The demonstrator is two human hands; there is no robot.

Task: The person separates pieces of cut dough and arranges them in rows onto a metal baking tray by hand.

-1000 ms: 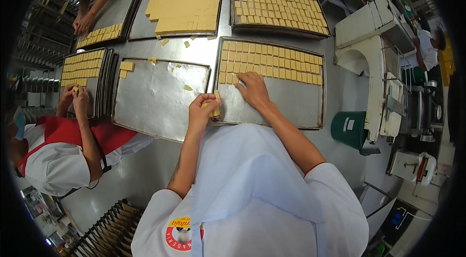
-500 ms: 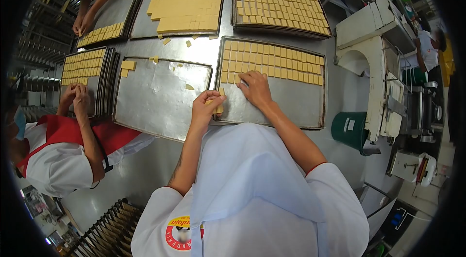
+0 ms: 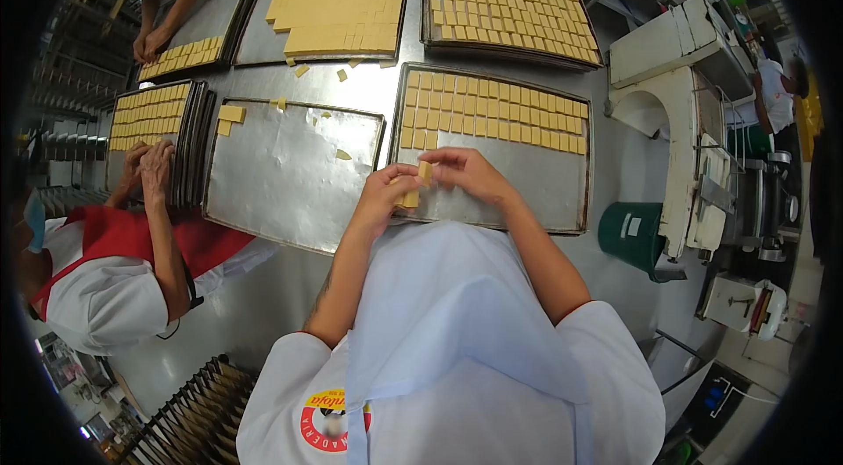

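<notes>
My left hand [image 3: 379, 194] is closed around a few small yellow dough pieces [image 3: 409, 200], over the near left corner of a metal tray [image 3: 527, 188]. Thumb and fingers of my right hand [image 3: 479, 175] pinch one rectangular dough piece [image 3: 425, 172] at the top of that handful, so both hands meet there. Beyond them, neat rows of dough pieces [image 3: 492, 109] cover the far half of the tray. The nearest row has only a few pieces, at its left end. Part of the handful is hidden by my left fingers.
Left of my tray lies another tray [image 3: 290, 175] with a few scraps. At the back are a large cut dough slab [image 3: 338, 8] and a full tray [image 3: 509, 13]. Co-workers' hands [image 3: 149, 162] work at trays on the left. A green bucket [image 3: 632, 237] stands right.
My right hand has left the row of pieces and come back toward me to the handful, now pinching a piece. My left hand has shifted slightly right.
</notes>
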